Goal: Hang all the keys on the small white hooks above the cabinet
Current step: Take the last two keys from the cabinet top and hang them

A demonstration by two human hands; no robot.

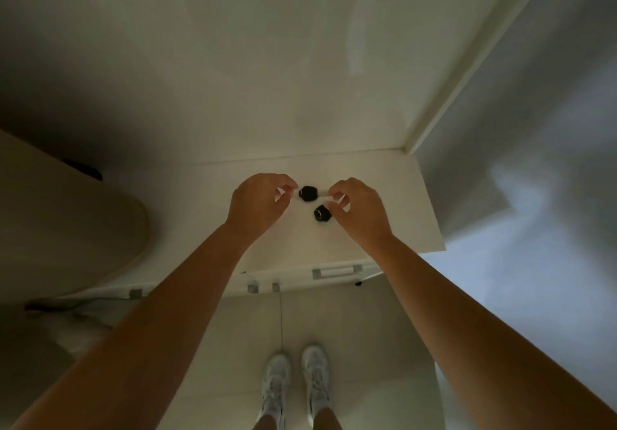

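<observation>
Two keys with black heads sit over the white cabinet top (384,196). The upper key (307,193) is beside the fingertips of my left hand (257,204), which pinch a pale part sticking out of its left side. The lower key (322,213) is against the thumb of my right hand (362,211), whose fingers pinch a pale part just above it. The two hands are close together with the keys between them. Blur hides whether the keys rest on the top or are lifted. No hooks show on the white wall (267,62) above.
A large beige rounded object (73,229) stands left of the cabinet. Drawer fronts with metal handles (335,272) face me below the top. A white door frame (467,62) runs up at the right. My white shoes (295,386) stand on the tiled floor.
</observation>
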